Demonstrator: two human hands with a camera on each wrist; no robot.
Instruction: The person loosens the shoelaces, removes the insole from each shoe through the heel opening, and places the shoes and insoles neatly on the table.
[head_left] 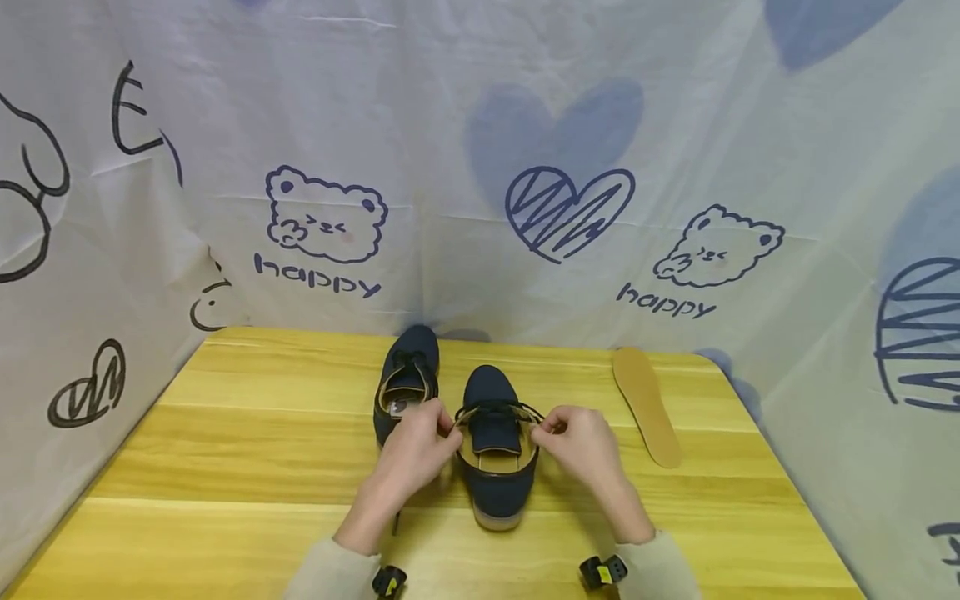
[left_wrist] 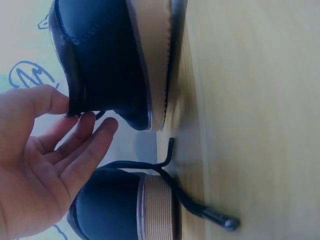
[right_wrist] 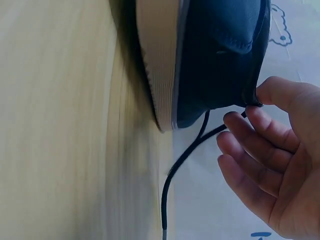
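A navy lace-up shoe (head_left: pixel 497 492) with a tan sole stands in the middle of the table, toe pointing away. My left hand (head_left: pixel 420 440) pinches the upper corner of its left side flap between thumb and index finger. On the opposite side my right hand (head_left: pixel 581 442) pinches the right flap the same way. Both flaps are spread, and the tongue (head_left: pixel 495 432) shows between them. A dark lace (right_wrist: pixel 172 172) hangs off the shoe in the right wrist view. The matching shoe (head_left: pixel 415 346) stands just left, partly hidden behind my left hand.
A tan insole (head_left: pixel 647 407) lies at the right of the wooden table (head_left: pixel 247 417). A loose lace (left_wrist: pixel 187 200) of the second shoe trails onto the tabletop. Behind the far edge hangs a white printed cloth (head_left: pixel 442 267), which also covers both sides.
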